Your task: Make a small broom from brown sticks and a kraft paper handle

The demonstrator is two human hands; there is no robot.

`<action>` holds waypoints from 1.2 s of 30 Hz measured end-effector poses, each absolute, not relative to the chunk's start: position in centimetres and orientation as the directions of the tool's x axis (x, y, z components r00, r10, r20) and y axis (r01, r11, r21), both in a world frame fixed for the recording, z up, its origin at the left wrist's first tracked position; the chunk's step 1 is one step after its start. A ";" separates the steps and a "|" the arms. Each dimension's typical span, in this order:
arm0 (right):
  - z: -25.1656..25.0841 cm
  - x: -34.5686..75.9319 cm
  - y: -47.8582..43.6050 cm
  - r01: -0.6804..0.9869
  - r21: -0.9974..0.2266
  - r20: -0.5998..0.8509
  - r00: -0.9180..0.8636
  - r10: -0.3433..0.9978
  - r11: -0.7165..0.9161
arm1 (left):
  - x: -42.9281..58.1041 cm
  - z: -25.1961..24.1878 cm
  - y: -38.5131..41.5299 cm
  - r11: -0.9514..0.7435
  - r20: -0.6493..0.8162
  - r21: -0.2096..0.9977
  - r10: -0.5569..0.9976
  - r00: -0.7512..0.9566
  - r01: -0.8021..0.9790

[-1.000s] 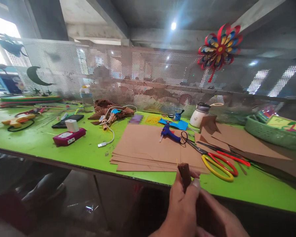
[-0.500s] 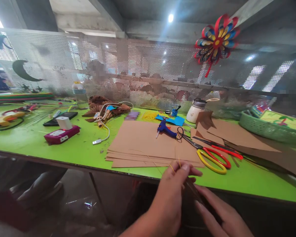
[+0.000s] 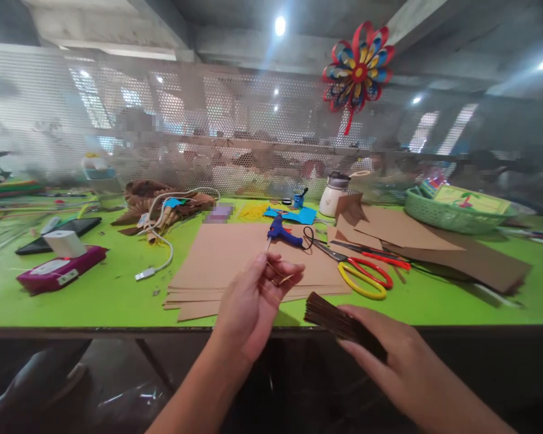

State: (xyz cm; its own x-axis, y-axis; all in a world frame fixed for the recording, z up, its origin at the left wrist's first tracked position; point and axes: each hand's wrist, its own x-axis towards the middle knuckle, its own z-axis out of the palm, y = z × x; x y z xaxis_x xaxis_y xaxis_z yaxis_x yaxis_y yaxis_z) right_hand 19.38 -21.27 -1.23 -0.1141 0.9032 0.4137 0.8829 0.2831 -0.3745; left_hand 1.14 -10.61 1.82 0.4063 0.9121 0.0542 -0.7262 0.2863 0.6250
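Observation:
My left hand (image 3: pixel 253 301) is raised over the near edge of the green table (image 3: pixel 117 289), its fingertips pinched on a thin yellowish strand (image 3: pixel 278 274). My right hand (image 3: pixel 389 355) sits lower right, fingers closed around a dark brown folded, pleated paper stack (image 3: pixel 332 318) that points left toward the left hand. Behind both hands lies a pile of brown card sheets (image 3: pixel 226 253). A blue glue gun (image 3: pixel 280 232) rests on that pile, and scissors with red and yellow handles (image 3: pixel 359 271) lie just to its right.
More brown sheets (image 3: pixel 434 244) and a green basket (image 3: pixel 452 214) are at the right. A white jar (image 3: pixel 332 196), blue paper scraps (image 3: pixel 292 214), a white cable (image 3: pixel 156 265), a magenta box with a white block (image 3: pixel 61 265) and a black phone (image 3: pixel 57 232) lie on the table. A perforated screen (image 3: pixel 208 132) holds a paper pinwheel (image 3: pixel 357 66).
My hands have come apart: the left lifted up and left with the strand, the right swung the folded brown stack down to the right. The view shifted right.

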 end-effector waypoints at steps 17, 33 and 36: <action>2.6 17.7 -17.5 0.658 -0.659 0.268 -0.248 0.931 0.365 | 3.8 -1.8 -14.7 0.349 -0.068 0.715 0.897 0.436 -0.606; 0.1 20.0 -18.1 0.061 -0.998 -0.003 -0.243 0.970 0.012 | 2.1 0.6 -12.9 0.330 -0.105 0.648 0.931 0.348 -0.687; 0.3 19.8 -18.3 0.049 -0.999 -0.005 -0.252 0.968 0.007 | 2.0 0.7 -12.8 0.325 -0.117 0.651 0.936 0.333 -0.686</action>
State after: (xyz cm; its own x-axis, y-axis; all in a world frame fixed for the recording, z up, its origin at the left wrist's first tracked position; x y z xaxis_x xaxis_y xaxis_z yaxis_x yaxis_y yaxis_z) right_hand 19.85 -18.31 0.27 -0.2517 0.9678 -0.0050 0.0488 0.0075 -0.9988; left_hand 1.97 -12.83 0.67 0.3327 0.9357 -0.1173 -0.6855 0.3254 0.6513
